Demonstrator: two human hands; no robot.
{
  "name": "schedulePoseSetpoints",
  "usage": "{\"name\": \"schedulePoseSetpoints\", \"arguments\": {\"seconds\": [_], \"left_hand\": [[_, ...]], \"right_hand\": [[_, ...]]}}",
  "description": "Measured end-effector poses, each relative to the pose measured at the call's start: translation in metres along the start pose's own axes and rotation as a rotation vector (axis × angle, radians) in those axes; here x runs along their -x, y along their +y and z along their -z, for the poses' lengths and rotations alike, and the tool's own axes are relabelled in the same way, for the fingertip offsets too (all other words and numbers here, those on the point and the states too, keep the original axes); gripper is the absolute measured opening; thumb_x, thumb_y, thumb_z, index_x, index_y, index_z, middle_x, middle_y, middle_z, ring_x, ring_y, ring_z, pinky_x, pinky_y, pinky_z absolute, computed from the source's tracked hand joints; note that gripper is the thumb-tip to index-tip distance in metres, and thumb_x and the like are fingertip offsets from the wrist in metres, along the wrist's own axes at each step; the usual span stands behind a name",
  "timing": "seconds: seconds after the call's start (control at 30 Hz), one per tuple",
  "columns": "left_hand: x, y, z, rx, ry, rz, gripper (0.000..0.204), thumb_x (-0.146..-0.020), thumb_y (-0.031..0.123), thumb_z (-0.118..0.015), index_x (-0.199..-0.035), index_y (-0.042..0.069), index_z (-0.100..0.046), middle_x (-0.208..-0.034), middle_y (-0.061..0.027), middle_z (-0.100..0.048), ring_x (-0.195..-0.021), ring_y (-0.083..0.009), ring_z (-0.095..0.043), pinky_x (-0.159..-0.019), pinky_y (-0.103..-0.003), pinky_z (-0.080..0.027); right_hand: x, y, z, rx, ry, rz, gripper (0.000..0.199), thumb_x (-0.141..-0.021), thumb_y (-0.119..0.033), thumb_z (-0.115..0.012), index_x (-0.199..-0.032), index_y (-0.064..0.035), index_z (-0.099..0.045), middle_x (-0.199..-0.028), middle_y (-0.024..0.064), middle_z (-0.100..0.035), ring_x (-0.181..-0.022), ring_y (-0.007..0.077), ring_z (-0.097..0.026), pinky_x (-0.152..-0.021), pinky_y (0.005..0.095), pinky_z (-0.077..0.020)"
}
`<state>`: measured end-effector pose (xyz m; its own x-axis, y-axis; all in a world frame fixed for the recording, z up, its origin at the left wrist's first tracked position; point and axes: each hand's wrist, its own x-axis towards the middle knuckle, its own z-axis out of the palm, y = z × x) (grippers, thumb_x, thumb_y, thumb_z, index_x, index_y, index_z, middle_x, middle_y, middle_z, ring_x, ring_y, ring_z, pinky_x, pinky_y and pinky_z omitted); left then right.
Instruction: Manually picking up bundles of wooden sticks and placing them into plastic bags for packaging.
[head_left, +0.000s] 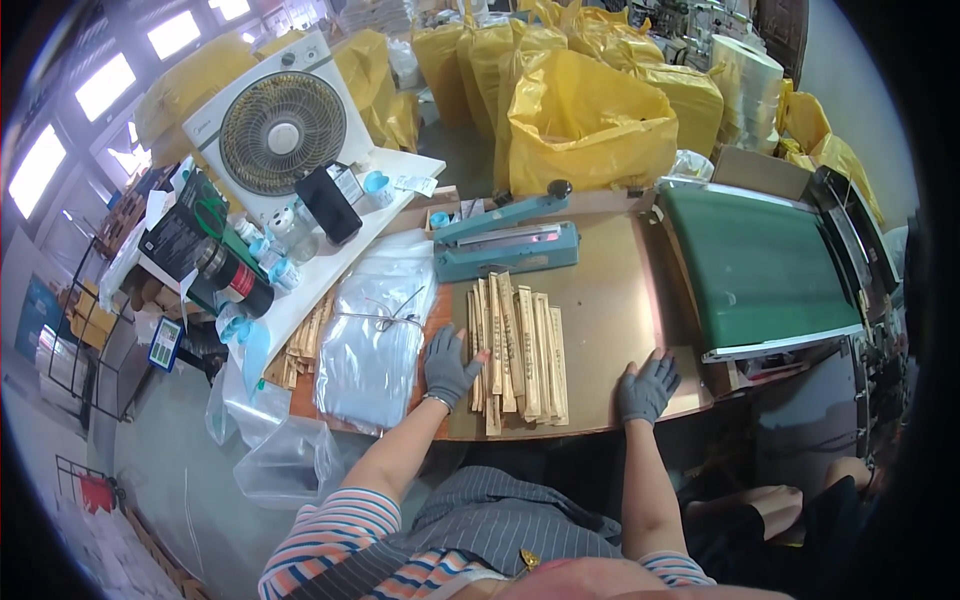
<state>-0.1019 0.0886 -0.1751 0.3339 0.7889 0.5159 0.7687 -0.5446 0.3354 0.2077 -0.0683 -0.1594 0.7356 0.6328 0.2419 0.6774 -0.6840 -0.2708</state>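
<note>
My left hand (448, 368), in a grey glove with bare fingertips, rests between a stack of clear plastic bags (365, 350) and a row of slim paper-wrapped packets (518, 350). Its fingers are spread, and the thumb touches the leftmost packets. The packets lie side by side, pointing away from me, in two loose groups. My right hand (648, 388), gloved the same way, lies on the tan board (610, 320) to their right, fingers apart and nothing in them. Beyond the packets stands a teal hand-lever bag sealer (510, 250), its arm raised toward the right.
A green conveyor belt (760, 270) flanks the table on the right. On the left, a white shelf (330, 270) carries a fan (283, 135), a phone (328, 205) and a black thermos (235, 280). Big yellow sacks (590, 130) stand behind. A person's knees (770, 500) show at lower right.
</note>
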Motion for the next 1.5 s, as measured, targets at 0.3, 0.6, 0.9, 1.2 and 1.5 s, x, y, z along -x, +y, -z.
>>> {"name": "schedulePoseSetpoints", "arguments": {"seconds": [0.3, 0.6, 0.9, 1.2, 1.5], "left_hand": [[0.0, 0.0, 0.001, -0.007, 0.01, -0.012, 0.06, -0.08, 0.049, -0.061, -0.114, -0.001, -0.056, -0.122, -0.0241, -0.051, -0.115, -0.0387, -0.047, -0.098, -0.045, -0.036], [0.0, 0.001, 0.002, -0.02, 0.018, -0.013, 0.06, -0.08, 0.05, -0.061, -0.113, 0.0, -0.056, -0.121, -0.0236, -0.051, -0.114, -0.0383, -0.047, -0.098, -0.045, -0.036], [0.0, 0.003, 0.0, -0.011, -0.003, -0.002, 0.061, -0.082, 0.05, -0.06, -0.114, -0.001, -0.055, -0.123, -0.024, -0.05, -0.115, -0.0387, -0.046, -0.099, -0.045, -0.035], [0.003, -0.007, 0.004, -0.016, 0.031, 0.003, 0.062, -0.08, 0.053, -0.059, -0.113, 0.001, -0.056, -0.12, -0.0236, -0.052, -0.114, -0.0384, -0.048, -0.098, -0.046, -0.036], [0.001, -0.012, 0.009, 0.069, -0.093, -0.039, 0.042, -0.074, 0.027, -0.068, -0.104, 0.002, -0.054, -0.106, -0.0194, -0.055, -0.101, -0.0378, -0.052, -0.088, -0.044, -0.042]], "right_hand": [[0.0, 0.002, -0.004, -0.01, 0.02, 0.016, 0.065, -0.083, -0.033, -0.05, -0.135, 0.0016, -0.033, -0.142, 0.0218, -0.032, -0.133, 0.0371, -0.025, -0.109, 0.0505, -0.0159], [0.0, 0.003, -0.005, -0.013, 0.024, 0.022, 0.066, -0.082, -0.033, -0.05, -0.136, 0.0005, -0.032, -0.142, 0.0214, -0.032, -0.133, 0.037, -0.026, -0.109, 0.0505, -0.0167], [-0.002, 0.008, -0.009, -0.034, 0.039, 0.016, 0.068, -0.081, -0.033, -0.052, -0.137, 0.0004, -0.03, -0.141, 0.0209, -0.033, -0.132, 0.0368, -0.027, -0.109, 0.0502, -0.0173], [0.003, -0.005, -0.003, -0.03, 0.025, 0.021, 0.062, -0.084, -0.033, -0.049, -0.134, 0.001, -0.034, -0.139, 0.0219, -0.035, -0.133, 0.0353, -0.026, -0.11, 0.0484, -0.0174], [0.001, -0.003, -0.013, -0.287, -0.091, -0.057, 0.063, -0.081, -0.032, -0.051, -0.128, 0.0069, -0.037, -0.135, 0.0281, -0.034, -0.127, 0.0415, -0.029, -0.109, 0.047, -0.021]]}}
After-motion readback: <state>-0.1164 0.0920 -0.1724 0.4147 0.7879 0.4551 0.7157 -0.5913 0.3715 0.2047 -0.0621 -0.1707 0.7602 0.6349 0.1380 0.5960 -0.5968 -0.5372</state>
